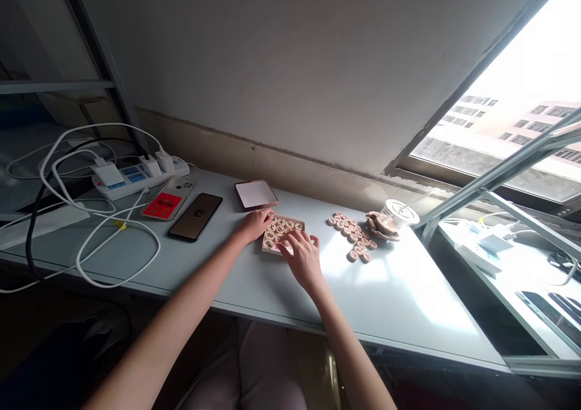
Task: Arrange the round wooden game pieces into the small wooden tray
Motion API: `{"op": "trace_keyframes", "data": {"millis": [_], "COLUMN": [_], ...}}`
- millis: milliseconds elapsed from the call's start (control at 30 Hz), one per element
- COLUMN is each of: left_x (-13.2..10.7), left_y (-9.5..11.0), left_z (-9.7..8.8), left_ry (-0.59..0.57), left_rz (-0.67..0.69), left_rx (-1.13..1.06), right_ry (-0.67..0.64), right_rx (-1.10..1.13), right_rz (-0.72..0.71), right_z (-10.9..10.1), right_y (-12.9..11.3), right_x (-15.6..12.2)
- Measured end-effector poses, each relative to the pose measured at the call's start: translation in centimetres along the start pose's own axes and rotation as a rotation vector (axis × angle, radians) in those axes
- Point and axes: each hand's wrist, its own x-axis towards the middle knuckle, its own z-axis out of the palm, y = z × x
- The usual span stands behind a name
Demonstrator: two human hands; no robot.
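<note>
— Between the two hands: shallow box (pixel 271 253), open, on the counter (pixel 236 280). Round pieces (pixel 281 221) inside, laid flat in rows, dark characters on most.

— State of the hands?

— Left hand (pixel 258 224) at the box's far left corner, fingers bent over the edge; cannot tell whether it grips or merely rests. Right hand (pixel 303 258) low over the box's near right part, fingers spread and curved down. Cannot tell if a piece is pinched; fingertips partly hide what lies beneath.

— Nearest neighbours?

— Shallow lid (pixel 256 194), pale inside, just beyond the left hand. Right of the right hand, well apart from it: loose pieces (pixel 353 229), an uneven cluster, red marks on some. Past them, a clear cup (pixel 399 213) by a brown object (pixel 380 223), nature unclear.

— Other side?

— Left of the left hand: dark phone (pixel 196 217), then a clear case (pixel 167 199) with a red card (pixel 162 206). Farther out, power strip (pixel 136 180), plugs and looping white cables (pixel 157 240).
</note>
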Motion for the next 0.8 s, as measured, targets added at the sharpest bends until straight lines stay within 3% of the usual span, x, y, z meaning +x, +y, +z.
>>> {"op": "trace_keyframes", "data": {"millis": [133, 233, 300, 400, 500, 567, 667, 800], "left_x": [-0.1, 0.0, 0.0, 0.1, 0.2, 0.2, 0.1, 0.1], "left_y": [0.1, -0.2, -0.5, -0.7, -0.5, -0.4, -0.4, -0.4], "left_z": [-0.1, 0.0, 0.2, 0.3, 0.2, 0.1, 0.1, 0.2], "left_ry": [-0.005, -0.003, -0.006, -0.009, -0.009, -0.008, -0.005, -0.009], "left_rz": [0.020, 0.024, 0.025, 0.036, 0.040, 0.038, 0.033, 0.036], "left_rx": [-0.017, -0.009, 0.003, 0.010, 0.006, 0.009, 0.014, 0.000], "right_ry": [-0.072, -0.035, 0.035, 0.111, 0.036, -0.037, -0.050, 0.007], "right_rx": [0.018, -0.016, -0.097, -0.254, -0.339, -0.357, -0.346, -0.258], "right_rz": [-0.025, 0.002, 0.094, 0.268, 0.368, 0.339, 0.247, 0.158], "right_z": [-0.3, -0.5, -0.8, -1.0, -0.5, 0.1, 0.5, -0.5], "right_y": [-0.2, 0.7, 2.9, 8.3, 13.3, 15.0, 15.1, 13.1], "right_x": [-0.5, -0.2, 0.1, 0.3, 0.3, 0.2, -0.1, -0.9]}}
